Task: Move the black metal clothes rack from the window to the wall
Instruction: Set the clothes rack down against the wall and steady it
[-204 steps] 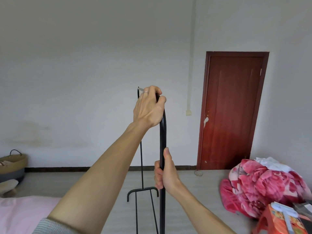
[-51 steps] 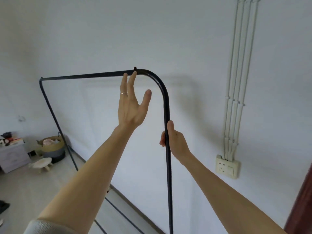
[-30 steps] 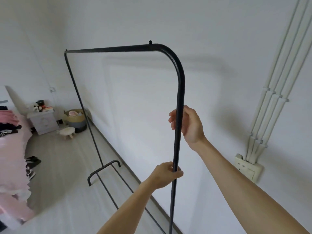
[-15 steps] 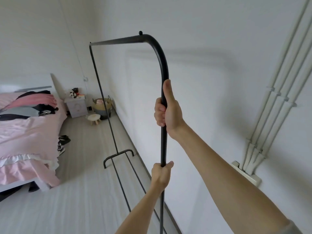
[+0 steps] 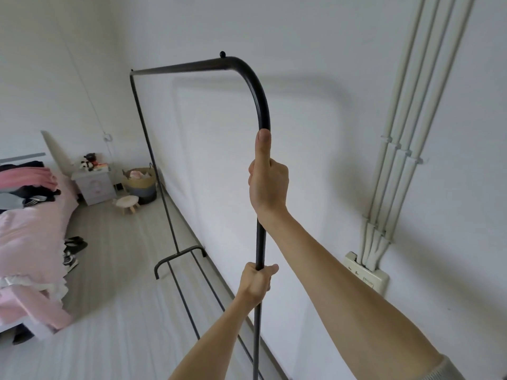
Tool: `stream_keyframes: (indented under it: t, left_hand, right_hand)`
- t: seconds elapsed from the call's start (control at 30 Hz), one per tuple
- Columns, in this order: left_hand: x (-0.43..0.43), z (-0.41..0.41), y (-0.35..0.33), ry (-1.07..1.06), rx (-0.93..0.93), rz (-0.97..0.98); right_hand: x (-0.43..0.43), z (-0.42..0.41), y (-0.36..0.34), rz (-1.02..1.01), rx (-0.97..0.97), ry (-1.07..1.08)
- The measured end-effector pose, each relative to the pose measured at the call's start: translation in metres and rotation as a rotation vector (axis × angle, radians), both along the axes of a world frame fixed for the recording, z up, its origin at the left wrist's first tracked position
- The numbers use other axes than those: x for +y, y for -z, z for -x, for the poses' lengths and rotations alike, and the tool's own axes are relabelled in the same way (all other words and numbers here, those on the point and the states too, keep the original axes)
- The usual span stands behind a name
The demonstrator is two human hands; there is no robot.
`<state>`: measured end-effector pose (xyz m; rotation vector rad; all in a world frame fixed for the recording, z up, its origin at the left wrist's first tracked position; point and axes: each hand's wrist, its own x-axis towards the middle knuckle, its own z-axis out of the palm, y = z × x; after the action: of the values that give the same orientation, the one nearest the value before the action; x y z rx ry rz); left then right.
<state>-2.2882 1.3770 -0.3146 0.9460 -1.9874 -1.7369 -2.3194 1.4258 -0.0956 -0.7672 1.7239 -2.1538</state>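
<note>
Right hand (image 5: 267,185) wrapped tight around the near upright of the black clothes rack (image 5: 260,242), thumb laid straight up the tube just below the curved top corner. Left hand (image 5: 256,282) clenched on the same upright lower down, fist closed around it, thumb across the front. Two grips, one above the other, bare tube between them.

Rack standing upright, running lengthwise along the white wall (image 5: 301,133), close beside it. Top bar reaching away from the curved corner to the far upright; far foot bar down on the floor (image 5: 115,311), its wall-side end near the baseboard. Two thin lower rails running back along the floor between the ends.

To the right of the grips, four white pipes (image 5: 406,119) fixed down the wall into one socket (image 5: 366,272), apart from the rack.

To the left, open pale floor between rack and bed (image 5: 30,242), pink bedding hanging off the bed's edge. Dark shoes (image 5: 72,248) beside the bed. Farther off in the corner, one nightstand (image 5: 94,185), one small stool (image 5: 127,202), one woven basket (image 5: 140,183), the basket just behind the far upright.
</note>
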Motion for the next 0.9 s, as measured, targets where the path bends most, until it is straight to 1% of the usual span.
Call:
stream_keyframes:
  t: [0.2,0.43,0.53,0.6,0.67,0.8,0.9]
  left_hand:
    - [-0.013,-0.003,-0.002,0.039,-0.027,-0.012]
    - [-0.038,-0.021,-0.005,0.072,-0.140,0.033]
    - [-0.042,-0.031,-0.007,0.085,-0.220,0.128]
    - [-0.043,-0.038,-0.008,0.090,-0.230,0.194]
    - [-0.043,-0.047,-0.008,0.095,-0.250,0.309]
    - [-0.039,-0.063,-0.007,0.101,-0.262,0.509]
    - [-0.039,-0.075,-0.008,0.121,-0.253,0.613]
  right_hand:
    - [-0.009,-0.003,-0.002,-0.033,0.012,-0.002]
    - [-0.032,-0.020,0.001,-0.035,0.031,-0.049]
    - [-0.038,-0.026,0.004,-0.022,0.039,-0.054]
    - [-0.040,-0.026,0.005,-0.011,0.050,-0.082]
    - [-0.039,-0.024,0.008,0.001,0.077,-0.131]
    - [-0.033,-0.012,0.014,-0.015,0.219,-0.221]
    - [-0.024,-0.003,0.021,-0.034,0.308,-0.279]
